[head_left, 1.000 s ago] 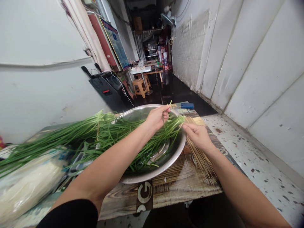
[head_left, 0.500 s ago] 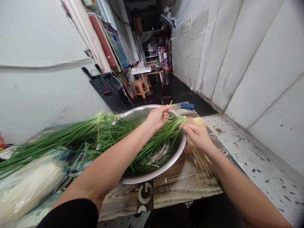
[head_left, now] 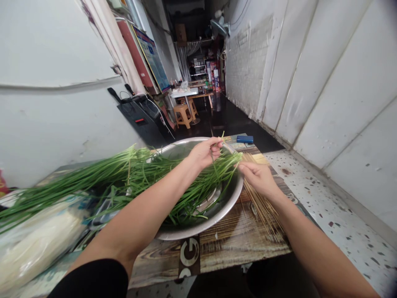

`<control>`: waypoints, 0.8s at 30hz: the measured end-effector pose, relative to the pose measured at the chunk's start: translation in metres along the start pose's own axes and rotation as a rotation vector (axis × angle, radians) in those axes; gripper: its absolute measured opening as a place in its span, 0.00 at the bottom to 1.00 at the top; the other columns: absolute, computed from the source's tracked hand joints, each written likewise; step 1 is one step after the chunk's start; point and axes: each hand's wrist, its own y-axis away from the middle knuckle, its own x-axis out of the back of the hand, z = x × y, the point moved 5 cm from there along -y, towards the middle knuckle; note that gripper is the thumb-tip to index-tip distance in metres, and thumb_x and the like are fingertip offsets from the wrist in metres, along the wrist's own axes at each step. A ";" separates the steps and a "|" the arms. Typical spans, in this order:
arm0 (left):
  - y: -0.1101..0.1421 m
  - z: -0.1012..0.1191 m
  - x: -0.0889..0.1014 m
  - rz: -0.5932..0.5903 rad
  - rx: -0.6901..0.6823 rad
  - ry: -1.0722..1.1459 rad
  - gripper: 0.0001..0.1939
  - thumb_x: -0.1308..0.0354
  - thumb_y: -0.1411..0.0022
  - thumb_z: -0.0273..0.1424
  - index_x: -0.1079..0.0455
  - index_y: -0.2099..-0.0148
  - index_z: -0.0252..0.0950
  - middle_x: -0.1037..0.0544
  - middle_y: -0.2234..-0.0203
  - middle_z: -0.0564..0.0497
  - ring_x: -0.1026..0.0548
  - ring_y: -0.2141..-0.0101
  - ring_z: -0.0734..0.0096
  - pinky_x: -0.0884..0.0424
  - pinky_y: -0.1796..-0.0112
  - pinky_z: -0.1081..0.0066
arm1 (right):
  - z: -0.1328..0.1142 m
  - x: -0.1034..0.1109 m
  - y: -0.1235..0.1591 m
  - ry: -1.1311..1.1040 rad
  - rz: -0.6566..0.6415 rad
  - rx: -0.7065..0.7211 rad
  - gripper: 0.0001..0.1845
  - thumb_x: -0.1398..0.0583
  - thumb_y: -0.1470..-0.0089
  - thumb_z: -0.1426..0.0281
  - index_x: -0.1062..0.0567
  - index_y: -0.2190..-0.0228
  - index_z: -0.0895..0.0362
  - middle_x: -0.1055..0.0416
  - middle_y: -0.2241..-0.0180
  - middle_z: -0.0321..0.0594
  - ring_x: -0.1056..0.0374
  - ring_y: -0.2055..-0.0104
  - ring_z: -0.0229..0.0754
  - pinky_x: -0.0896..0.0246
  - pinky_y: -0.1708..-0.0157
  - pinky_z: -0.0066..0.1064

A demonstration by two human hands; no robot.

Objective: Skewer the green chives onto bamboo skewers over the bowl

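A big steel basin (head_left: 228,203) sits on a wood-patterned table (head_left: 238,238). Long green chives (head_left: 102,176) lie across it, tips reaching the far right rim. My left hand (head_left: 205,152) is closed over the basin's far side, pinching a few chive stalks near their ends. My right hand (head_left: 258,177) is closed just right of the rim, thumb and fingers pinched at the chive tips; what it grips beyond them I cannot make out. A spread of thin bamboo skewers (head_left: 262,205) lies on the table under my right hand.
A white plastic-wrapped bundle (head_left: 37,240) lies at the near left. A blue box (head_left: 245,139) rests at the table's far end. White walls close both sides; a dark corridor with an orange stool (head_left: 182,114) runs ahead. The speckled floor (head_left: 338,223) is to the right.
Hardly anything has moved. My left hand has shifted its fingers slightly on the chive stalks; my right hand stays in place.
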 end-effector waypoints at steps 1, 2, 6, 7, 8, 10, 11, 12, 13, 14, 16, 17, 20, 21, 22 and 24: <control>0.000 0.000 0.000 -0.003 0.006 -0.001 0.07 0.49 0.44 0.19 0.36 0.75 0.27 0.34 0.84 0.55 0.46 0.86 0.89 0.50 0.84 0.84 | 0.000 0.000 0.000 -0.001 -0.001 0.005 0.16 0.45 0.45 0.64 0.21 0.61 0.57 0.23 0.66 0.37 0.29 0.62 0.44 0.34 0.61 0.34; 0.001 0.000 0.000 -0.006 0.011 -0.001 0.07 0.48 0.44 0.19 0.36 0.75 0.27 0.34 0.84 0.55 0.46 0.86 0.89 0.50 0.84 0.83 | 0.000 0.000 0.000 -0.003 -0.003 0.009 0.16 0.45 0.45 0.64 0.21 0.61 0.57 0.23 0.65 0.37 0.29 0.62 0.44 0.34 0.61 0.34; 0.001 -0.001 -0.001 -0.027 0.023 0.002 0.08 0.48 0.45 0.20 0.37 0.76 0.28 0.35 0.85 0.55 0.47 0.86 0.89 0.50 0.84 0.83 | -0.001 -0.001 0.000 -0.020 0.002 0.006 0.15 0.45 0.45 0.64 0.21 0.61 0.56 0.23 0.64 0.37 0.28 0.62 0.43 0.34 0.61 0.34; 0.001 0.000 -0.001 -0.030 0.024 0.000 0.08 0.48 0.46 0.20 0.37 0.76 0.28 0.35 0.85 0.55 0.47 0.86 0.89 0.50 0.84 0.83 | -0.001 -0.001 0.000 -0.026 0.005 0.001 0.16 0.45 0.45 0.64 0.21 0.62 0.56 0.23 0.64 0.38 0.28 0.62 0.44 0.34 0.60 0.34; 0.000 0.000 -0.001 -0.031 0.025 -0.004 0.07 0.48 0.46 0.20 0.37 0.76 0.28 0.35 0.85 0.55 0.47 0.86 0.89 0.50 0.84 0.82 | -0.001 -0.001 0.000 -0.030 0.008 -0.003 0.16 0.45 0.45 0.63 0.21 0.62 0.56 0.23 0.65 0.38 0.28 0.62 0.44 0.34 0.60 0.34; 0.000 0.002 0.000 -0.037 0.024 -0.008 0.07 0.48 0.47 0.20 0.36 0.76 0.28 0.35 0.85 0.55 0.48 0.86 0.88 0.50 0.84 0.82 | -0.002 -0.001 0.000 -0.033 0.010 -0.006 0.16 0.45 0.45 0.63 0.21 0.62 0.57 0.23 0.65 0.38 0.28 0.62 0.44 0.34 0.61 0.34; 0.001 0.003 0.000 -0.046 0.023 -0.008 0.07 0.47 0.47 0.20 0.36 0.76 0.28 0.36 0.85 0.55 0.48 0.86 0.88 0.50 0.84 0.82 | -0.002 -0.001 0.000 -0.034 0.009 -0.004 0.16 0.45 0.45 0.63 0.21 0.62 0.57 0.23 0.66 0.38 0.28 0.62 0.45 0.34 0.61 0.34; 0.001 0.003 0.000 -0.058 0.025 -0.009 0.07 0.47 0.47 0.20 0.36 0.76 0.28 0.36 0.85 0.55 0.48 0.86 0.88 0.50 0.84 0.82 | -0.003 -0.002 0.000 -0.036 0.010 0.001 0.16 0.45 0.45 0.63 0.21 0.62 0.57 0.23 0.66 0.39 0.29 0.62 0.44 0.34 0.61 0.34; 0.002 0.003 -0.001 -0.074 0.030 -0.013 0.06 0.47 0.48 0.20 0.36 0.77 0.28 0.36 0.85 0.55 0.48 0.86 0.88 0.49 0.83 0.81 | -0.002 -0.002 0.000 -0.041 0.013 0.004 0.16 0.45 0.45 0.63 0.21 0.62 0.57 0.23 0.66 0.39 0.29 0.62 0.44 0.35 0.61 0.33; 0.002 0.002 -0.002 -0.089 0.039 -0.024 0.06 0.47 0.48 0.20 0.36 0.77 0.28 0.36 0.85 0.55 0.48 0.86 0.88 0.49 0.83 0.81 | -0.002 -0.001 0.000 -0.045 0.019 0.007 0.16 0.45 0.45 0.63 0.21 0.63 0.57 0.23 0.65 0.38 0.29 0.62 0.44 0.35 0.61 0.33; 0.005 -0.003 -0.004 -0.113 0.077 -0.075 0.06 0.47 0.49 0.20 0.36 0.77 0.28 0.36 0.85 0.55 0.49 0.86 0.88 0.50 0.83 0.81 | -0.001 -0.001 0.000 -0.042 0.033 0.006 0.16 0.45 0.45 0.63 0.21 0.64 0.57 0.24 0.65 0.38 0.29 0.63 0.43 0.35 0.62 0.32; 0.006 -0.007 -0.006 -0.118 0.101 -0.122 0.05 0.46 0.49 0.20 0.36 0.76 0.28 0.36 0.84 0.55 0.48 0.86 0.88 0.51 0.83 0.81 | -0.001 -0.001 0.000 -0.033 0.041 0.001 0.16 0.45 0.45 0.62 0.21 0.64 0.57 0.24 0.66 0.38 0.29 0.64 0.43 0.35 0.63 0.31; 0.011 -0.014 -0.009 -0.100 0.122 -0.347 0.04 0.43 0.51 0.22 0.35 0.76 0.29 0.35 0.84 0.55 0.47 0.86 0.87 0.53 0.83 0.81 | 0.000 0.000 0.000 -0.005 0.066 -0.012 0.16 0.45 0.45 0.62 0.21 0.67 0.58 0.24 0.70 0.37 0.30 0.68 0.41 0.36 0.67 0.30; 0.012 -0.013 -0.010 -0.084 0.098 -0.446 0.04 0.42 0.51 0.23 0.35 0.76 0.30 0.35 0.84 0.55 0.46 0.85 0.87 0.53 0.83 0.81 | 0.000 0.000 0.000 -0.003 0.072 -0.015 0.17 0.45 0.45 0.61 0.21 0.67 0.58 0.25 0.71 0.37 0.31 0.68 0.41 0.36 0.68 0.29; 0.013 -0.010 -0.010 -0.063 0.049 -0.557 0.04 0.41 0.51 0.24 0.34 0.76 0.30 0.34 0.84 0.55 0.45 0.85 0.86 0.52 0.82 0.80 | 0.000 0.000 0.001 -0.005 0.078 -0.018 0.17 0.45 0.45 0.61 0.21 0.67 0.58 0.25 0.71 0.37 0.31 0.69 0.41 0.36 0.69 0.29; 0.014 0.002 -0.009 -0.010 -0.123 -0.779 0.03 0.40 0.52 0.27 0.30 0.75 0.32 0.31 0.81 0.54 0.39 0.81 0.82 0.46 0.79 0.79 | 0.000 0.000 0.000 -0.012 0.083 -0.025 0.17 0.45 0.46 0.61 0.21 0.66 0.58 0.24 0.70 0.37 0.30 0.68 0.42 0.36 0.67 0.30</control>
